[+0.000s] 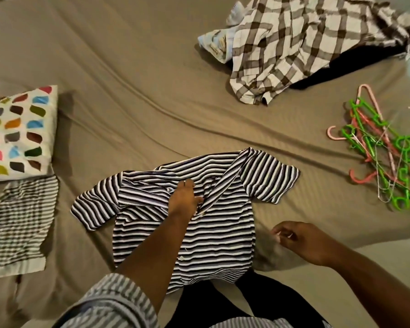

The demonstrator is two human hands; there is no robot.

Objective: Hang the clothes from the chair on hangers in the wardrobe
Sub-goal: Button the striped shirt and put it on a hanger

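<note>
The bed is serving as a worktable, with the striped shirt lying spread at its near edge, hangers heaped to the right, the left hand pressing flat-fingered on the collar, seemingly steadying it, and the right hand hovering loosely curled, empty.

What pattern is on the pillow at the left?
The pillow is white with many-coloured leaf-shaped spots, seen in the head view.

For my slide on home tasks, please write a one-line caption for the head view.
Left hand rests on a striped shirt spread on the bed; plastic hangers lie to its right.
</note>
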